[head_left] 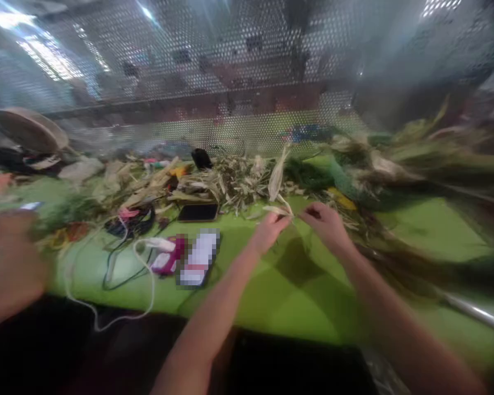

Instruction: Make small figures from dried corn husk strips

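Observation:
Both my hands reach out over a green table [313,296]. My left hand [269,230] is closed in a pinch on a pale dried leaf strip [280,210]. My right hand [324,222] is closed too, its fingertips pinching the same strip from the other side. The strip joins a long upright dried leaf [278,175] at the edge of a heap of dried plant material [230,184]. The picture is blurred by motion.
A dark phone [197,212] lies flat left of my hands, with cables [127,263], a pink and white device [167,258] and a blurred-out card [200,258]. Another person's arm [8,263] is at far left. A perforated metal screen [247,82] backs the table; green foliage [395,164] piles up right.

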`<state>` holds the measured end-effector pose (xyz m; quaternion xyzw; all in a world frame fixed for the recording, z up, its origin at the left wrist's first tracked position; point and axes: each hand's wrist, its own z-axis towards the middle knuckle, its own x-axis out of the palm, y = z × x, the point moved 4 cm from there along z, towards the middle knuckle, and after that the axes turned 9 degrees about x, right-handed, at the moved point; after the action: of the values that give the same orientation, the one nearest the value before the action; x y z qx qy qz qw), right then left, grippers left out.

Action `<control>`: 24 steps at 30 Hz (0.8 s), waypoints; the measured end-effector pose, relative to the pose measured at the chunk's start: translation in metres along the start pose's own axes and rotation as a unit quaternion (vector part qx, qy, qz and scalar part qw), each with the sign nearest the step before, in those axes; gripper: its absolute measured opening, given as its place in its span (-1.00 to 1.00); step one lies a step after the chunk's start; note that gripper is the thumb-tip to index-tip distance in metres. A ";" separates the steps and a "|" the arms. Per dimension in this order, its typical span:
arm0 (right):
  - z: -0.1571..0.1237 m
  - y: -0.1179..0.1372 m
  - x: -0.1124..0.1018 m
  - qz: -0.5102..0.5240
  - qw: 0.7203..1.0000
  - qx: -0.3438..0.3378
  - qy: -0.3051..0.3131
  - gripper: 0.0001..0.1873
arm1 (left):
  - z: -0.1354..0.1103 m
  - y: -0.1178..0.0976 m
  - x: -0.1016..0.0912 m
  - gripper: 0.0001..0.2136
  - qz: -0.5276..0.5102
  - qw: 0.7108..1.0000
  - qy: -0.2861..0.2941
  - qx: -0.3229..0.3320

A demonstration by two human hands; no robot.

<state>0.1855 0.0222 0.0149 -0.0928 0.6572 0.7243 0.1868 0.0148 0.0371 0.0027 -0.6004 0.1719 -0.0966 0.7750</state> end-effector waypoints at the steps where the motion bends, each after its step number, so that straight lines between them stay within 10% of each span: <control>1: 0.000 0.003 0.000 0.009 1.000 -0.013 0.012 -0.72 | 0.001 -0.001 0.003 -0.72 -0.003 1.000 0.010 0.010; 17: 0.001 0.004 0.004 0.065 0.998 -0.013 -0.017 -0.85 | -0.003 -0.004 0.020 -0.78 0.125 0.986 0.102 0.047; 24: -0.005 0.028 -0.008 -0.106 0.973 -0.196 -0.058 -0.82 | 0.001 -0.003 0.020 -0.80 0.172 0.982 0.074 0.025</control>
<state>0.1816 0.0146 0.0434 -0.1546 0.4773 0.8191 0.2782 0.0333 0.0299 0.0030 -0.5336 0.3272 -0.0107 0.7798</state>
